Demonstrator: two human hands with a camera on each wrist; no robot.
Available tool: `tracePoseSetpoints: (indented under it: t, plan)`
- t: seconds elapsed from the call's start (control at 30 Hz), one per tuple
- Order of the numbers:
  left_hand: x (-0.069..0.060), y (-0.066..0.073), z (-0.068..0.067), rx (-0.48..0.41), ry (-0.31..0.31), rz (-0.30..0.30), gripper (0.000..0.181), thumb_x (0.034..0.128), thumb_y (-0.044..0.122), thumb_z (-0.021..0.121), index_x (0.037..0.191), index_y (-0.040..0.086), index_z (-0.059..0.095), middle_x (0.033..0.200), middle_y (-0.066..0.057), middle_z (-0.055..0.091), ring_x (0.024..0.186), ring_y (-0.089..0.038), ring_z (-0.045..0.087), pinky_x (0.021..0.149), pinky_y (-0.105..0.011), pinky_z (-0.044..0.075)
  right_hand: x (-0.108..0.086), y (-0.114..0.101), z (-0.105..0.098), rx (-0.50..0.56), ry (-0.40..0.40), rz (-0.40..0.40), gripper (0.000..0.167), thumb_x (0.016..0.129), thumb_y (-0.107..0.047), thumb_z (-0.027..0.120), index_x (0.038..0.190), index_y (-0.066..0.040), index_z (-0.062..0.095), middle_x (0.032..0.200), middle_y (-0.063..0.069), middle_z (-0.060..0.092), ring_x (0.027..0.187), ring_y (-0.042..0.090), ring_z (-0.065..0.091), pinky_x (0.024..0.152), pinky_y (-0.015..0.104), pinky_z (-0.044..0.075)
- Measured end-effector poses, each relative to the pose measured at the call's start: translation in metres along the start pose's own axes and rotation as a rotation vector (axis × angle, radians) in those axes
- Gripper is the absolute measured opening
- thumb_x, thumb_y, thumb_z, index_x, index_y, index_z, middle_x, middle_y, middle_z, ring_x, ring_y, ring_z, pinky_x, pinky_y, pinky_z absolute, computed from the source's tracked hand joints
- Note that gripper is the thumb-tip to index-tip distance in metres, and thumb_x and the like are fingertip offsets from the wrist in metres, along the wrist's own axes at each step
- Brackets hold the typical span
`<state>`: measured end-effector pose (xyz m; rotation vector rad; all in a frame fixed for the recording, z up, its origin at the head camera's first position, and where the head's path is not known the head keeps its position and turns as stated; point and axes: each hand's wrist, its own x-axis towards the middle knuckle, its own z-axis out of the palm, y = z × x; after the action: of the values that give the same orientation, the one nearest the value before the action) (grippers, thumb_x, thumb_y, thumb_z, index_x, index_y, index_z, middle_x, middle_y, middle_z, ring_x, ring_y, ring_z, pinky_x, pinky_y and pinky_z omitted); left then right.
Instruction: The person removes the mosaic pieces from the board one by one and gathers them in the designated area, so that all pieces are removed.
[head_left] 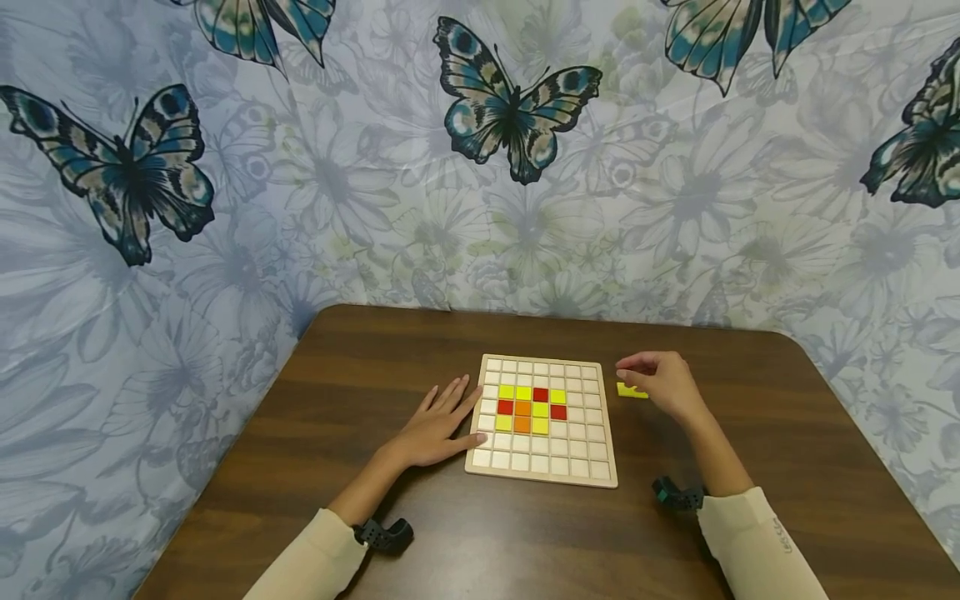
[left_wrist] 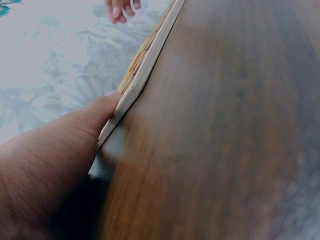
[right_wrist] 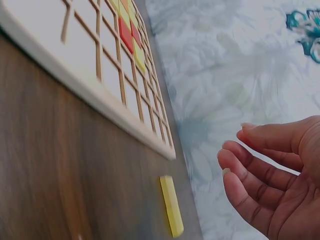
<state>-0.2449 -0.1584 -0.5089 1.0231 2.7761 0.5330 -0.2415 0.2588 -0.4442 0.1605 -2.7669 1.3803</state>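
Observation:
A pale wooden grid board (head_left: 540,477) lies on the table, with yellow, red and orange square tiles (head_left: 522,408) in several of its cells. My left hand (head_left: 435,429) rests at the board's left edge with its fingers spread; in the left wrist view the thumb (left_wrist: 104,107) touches the board's side (left_wrist: 145,72). Right of the board, my right hand (head_left: 670,386) hovers over a short row of yellow pieces (head_left: 630,392). The right wrist view shows its fingers (right_wrist: 250,182) loosely bent, nothing visible between them, apart from the yellow row (right_wrist: 171,206).
The brown wooden table (head_left: 360,358) reaches back to a wall covering (head_left: 420,225) with butterflies and flowers. Black devices (head_left: 386,536) are strapped to both wrists, over or beside pale sleeves (head_left: 311,558).

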Motion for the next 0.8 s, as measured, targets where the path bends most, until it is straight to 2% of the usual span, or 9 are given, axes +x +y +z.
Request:
tracePoseSetpoints:
  t: [0.13,0.27,0.43,0.57,0.8]
  plan:
    - [0.002,-0.001,0.002,0.008,0.003,-0.001,0.086,0.101,0.064,0.045,0.165,0.016,0.012,0.17,-0.015,0.005,0.156,-0.031,0.004,0.121,-0.059,0.001,-0.001,-0.008,0.009,-0.004,-0.023,-0.013,0.022,0.097,-0.013,0.071,0.112,0.002,0.075,0.095,0.02,0.074,0.086,0.04,0.069,0.072,0.051,0.058]
    - [0.001,-0.001,0.002,0.004,0.0,-0.002,0.087,0.1008,0.064,0.046,0.165,0.016,0.012,0.17,-0.015,0.005,0.156,-0.03,0.004,0.122,-0.059,0.0,-0.001,-0.011,0.02,0.003,-0.047,-0.017,0.021,0.096,-0.011,0.071,0.111,0.003,0.075,0.092,0.019,0.074,0.083,0.038,0.07,0.071,0.05,0.058]
    - [0.0,-0.001,0.004,0.005,-0.003,-0.001,0.087,0.1009,0.064,0.045,0.165,0.016,0.012,0.169,-0.015,0.005,0.156,-0.03,0.004,0.122,-0.059,0.0,0.002,-0.009,0.033,-0.025,-0.075,-0.024,0.017,0.094,-0.009,0.073,0.107,0.001,0.077,0.094,0.013,0.075,0.078,0.03,0.07,0.066,0.04,0.059]
    - [0.001,-0.001,0.004,0.006,0.007,-0.001,0.086,0.101,0.064,0.046,0.165,0.016,0.012,0.169,-0.015,0.005,0.156,-0.031,0.005,0.122,-0.059,0.0,0.006,-0.009,0.041,-0.074,-0.099,-0.057,0.012,0.092,-0.007,0.075,0.101,-0.001,0.079,0.092,0.01,0.075,0.073,0.021,0.066,0.061,0.03,0.055]
    - [0.001,-0.004,0.004,0.009,0.016,0.004,0.085,0.1012,0.062,0.047,0.165,0.016,0.014,0.17,-0.015,0.006,0.156,-0.032,0.005,0.121,-0.06,0.001,0.014,-0.013,0.057,-0.081,-0.161,-0.106,0.009,0.089,-0.004,0.076,0.096,-0.001,0.079,0.086,0.007,0.074,0.066,0.016,0.065,0.059,0.029,0.054]
